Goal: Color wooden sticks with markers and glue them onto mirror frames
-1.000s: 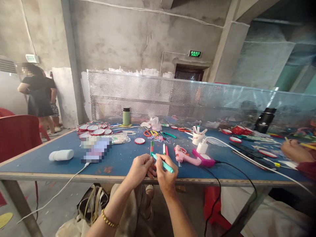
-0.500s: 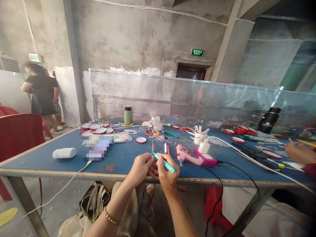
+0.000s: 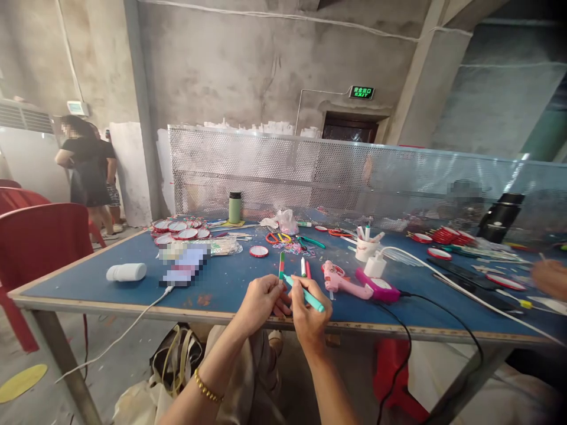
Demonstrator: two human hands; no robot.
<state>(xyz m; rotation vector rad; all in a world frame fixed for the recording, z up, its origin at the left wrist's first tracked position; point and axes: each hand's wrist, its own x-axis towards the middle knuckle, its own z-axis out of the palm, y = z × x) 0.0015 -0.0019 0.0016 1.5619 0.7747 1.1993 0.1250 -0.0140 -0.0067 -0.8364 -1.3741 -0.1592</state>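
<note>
Green flask (image 3: 235, 209): upright. Perforated panel (image 3: 248, 156): behind flask. White bottle (image 3: 127, 272): lying on desk (image 3: 230, 280), nearer and left of flask.

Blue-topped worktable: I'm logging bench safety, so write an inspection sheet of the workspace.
Surface: blue tabletop, rust-brown stains near the front edge.
Job's things: flat red-and-green stick; turquoise marker pen.
Clutter: white plastic bottle lying sideways; pink plastic glue gun.
Hands: left hand grips the stick; right hand holds the pen.
Cables: slim white cable, slim black cable, both over the near edge.
Surroundings: perforated metal partition behind.
</note>
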